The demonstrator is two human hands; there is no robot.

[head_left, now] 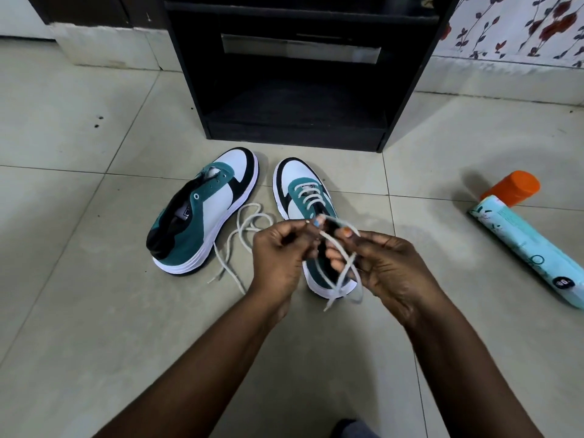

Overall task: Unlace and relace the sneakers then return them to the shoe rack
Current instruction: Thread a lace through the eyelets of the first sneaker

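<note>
The lace of the right-hand sneaker is being pinched by the left hand and right hand, above its heel on the floor. Whether lacing or unlacing is being done cannot be told; next, an end probably needs guiding through an eyelet. The other sneaker is lying unlaced beside its loose lace, before the shoe rack.

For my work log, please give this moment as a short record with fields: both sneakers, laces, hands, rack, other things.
left sneaker: unlaced, tilted on its side
loose lace: on floor between the sneakers
right sneaker: upright, laced at front eyelets
its lace: held by both hands
left hand: pinches lace
right hand: pinches lace
shoe rack: black, bottom shelf shows no shoes
spray can: lying on floor, orange cap
</note>
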